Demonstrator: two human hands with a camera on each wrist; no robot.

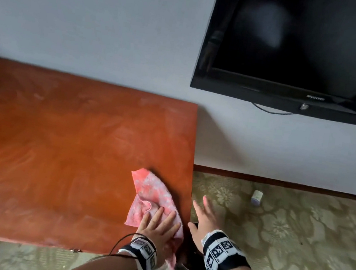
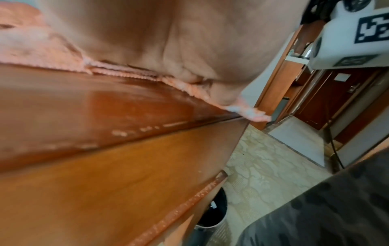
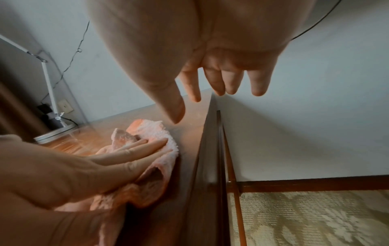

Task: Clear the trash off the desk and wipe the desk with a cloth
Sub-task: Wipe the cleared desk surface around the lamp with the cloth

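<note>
Head view: desk (image 1: 55, 152) bare of trash. Cloth (image 1: 152, 197) lies at desk's right front corner, overhanging; my left hand (image 1: 159, 226) presses it, fingers flat. Right hand (image 1: 204, 216) spread, empty, beyond desk's edge. Risk: cloth slips off.

A black flat-screen television (image 1: 310, 50) hangs on the pale wall (image 1: 97, 20) at the far right, its screen dark, with a thin cable (image 1: 272, 111) drooping below its lower edge. The floor to the right is covered by a beige carpet (image 1: 296, 231) with a leaf-like pattern, met at the wall by a dark wooden skirting board (image 1: 280, 182). A small white container (image 1: 257, 197) lies on the carpet near the skirting. In the right wrist view, a white desk lamp (image 3: 50, 99) stands at the far left — round base, slim arm — beside a wall socket (image 3: 65, 106). The left wrist view shows a dark wooden door (image 2: 328, 99) farther off.
</note>
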